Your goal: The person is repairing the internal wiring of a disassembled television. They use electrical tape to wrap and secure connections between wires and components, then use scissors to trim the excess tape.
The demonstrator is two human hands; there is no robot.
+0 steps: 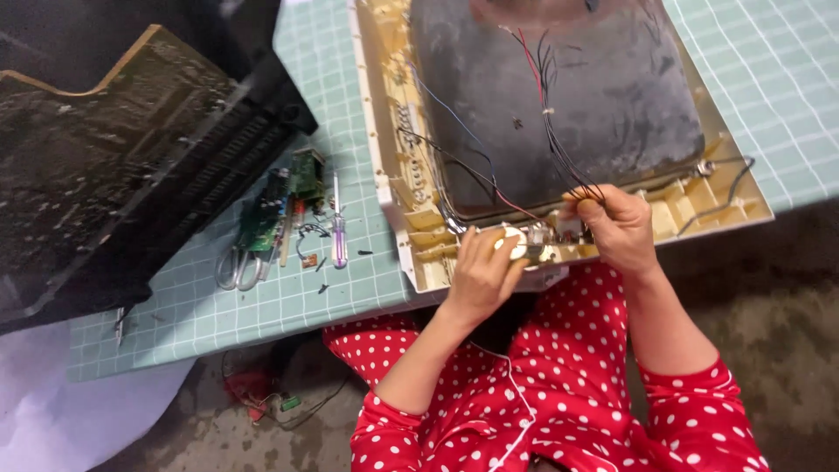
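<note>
The right hand [614,229] has its grip pinched shut on a bundle of thin wires [559,140], black with one red strand, taken low down where they run into the near edge of the cream plastic frame [384,175]. The thumb and fingertips meet around the strands and the knuckles turn up toward the camera. Such wires look light and limp; they would bend anywhere and could tear at their soldered ends, so holding them close to the root, as here, seems the safer place.

Just left of that grip, the left hand [481,273] curls over a small pale part [524,245] seated in the frame's lower rim, fingers closed on it and the thumb pressing from the side. The part looks rigid and small, probably easy to lose hold of.

Both forearms rise from red, white-dotted sleeves [559,393] and bend in toward each other, wrists cocked slightly upward.

Beyond the grips, the wires climb over the grey back of a picture tube [612,96], heavy-looking glass that sits face down in the frame. The frame lies on a counter with a pale green checked mat [341,96]. Well to the left of the hands lie a clear-handled screwdriver [338,229], a green circuit board [288,197] and scissors [240,262], and farther left a dark rear casing [131,166] rests tilted.
</note>
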